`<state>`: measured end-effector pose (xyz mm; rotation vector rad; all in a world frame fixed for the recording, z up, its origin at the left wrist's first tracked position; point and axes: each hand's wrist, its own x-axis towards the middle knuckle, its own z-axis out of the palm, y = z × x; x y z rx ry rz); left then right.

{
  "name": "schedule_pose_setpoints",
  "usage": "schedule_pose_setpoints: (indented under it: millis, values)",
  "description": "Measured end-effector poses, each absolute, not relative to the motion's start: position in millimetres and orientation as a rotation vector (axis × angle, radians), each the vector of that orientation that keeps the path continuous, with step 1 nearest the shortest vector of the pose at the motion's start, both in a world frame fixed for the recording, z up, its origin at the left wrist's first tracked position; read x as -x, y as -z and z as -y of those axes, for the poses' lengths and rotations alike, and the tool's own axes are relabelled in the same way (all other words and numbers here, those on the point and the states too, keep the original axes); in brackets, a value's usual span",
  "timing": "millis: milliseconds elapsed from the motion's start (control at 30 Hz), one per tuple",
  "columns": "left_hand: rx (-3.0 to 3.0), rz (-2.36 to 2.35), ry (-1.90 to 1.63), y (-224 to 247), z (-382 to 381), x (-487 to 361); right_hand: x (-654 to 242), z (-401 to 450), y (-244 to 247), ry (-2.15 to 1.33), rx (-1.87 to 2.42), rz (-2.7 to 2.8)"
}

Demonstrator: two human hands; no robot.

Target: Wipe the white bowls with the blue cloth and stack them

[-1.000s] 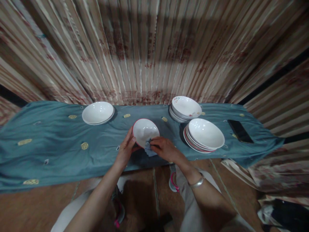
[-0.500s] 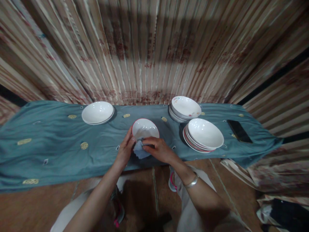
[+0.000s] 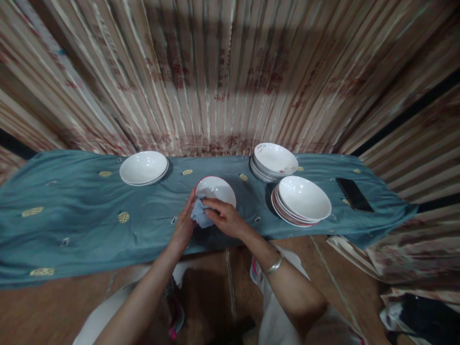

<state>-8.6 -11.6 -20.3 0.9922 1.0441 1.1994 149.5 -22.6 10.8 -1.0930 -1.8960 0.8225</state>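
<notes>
"So, from the head view, how are the hands posed?"

"Both forearms reach forward from the near side. The left hand is partly curled, gripping the left side of the red-rimmed bowl; some of its fingers are hidden. The right hand comes in palm down from the near right, half closed, its bent fingers keeping hold of a light blue cloth. A silvery bracelet circles that wrist."

"And where's the bowl, compared with the hands?"

"Between them and a little beyond, over the teal tablecloth. The cloth is bunched at its near left edge, close to the left hand's fingers. I can't tell whether the bowl's base touches the table."

"What does it look like?"

"Round, white and glossy inside, with a thin red rim. Its opening faces up, and the cloth and right fingers cover part of the near side."

"Anything around it?"

"Stacked white bowls sit to its left, farther back. Right of it are a flower-patterned stack, toward the curtain, and a nearer stack. A black phone lies farthest right of the bowl."
</notes>
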Motion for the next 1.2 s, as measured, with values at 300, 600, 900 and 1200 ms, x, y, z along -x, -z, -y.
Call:
schedule_pose_setpoints:
  millis: [300, 600, 900, 1200]
  values:
    - [-0.963, -1.0, -1.126, 9.6, 16.9, 3.1, -138.5, 7.4, -6.7, -0.737, 1.199, 1.916]
    - [-1.001, -1.002, -1.11, 7.8, 17.5, 1.5, -139.5, -4.1, -1.0, -0.674, 1.37, 1.987]
    - [-1.017, -0.988, -1.103, 6.6, 18.9, 2.3, -147.4, -5.0, -9.3, -0.379, 1.631, 2.121]
    - [-1.027, -1.004, -1.089, 4.9, 18.7, 3.2, -152.6, 1.7, -14.4, -0.203, 1.85, 2.289]
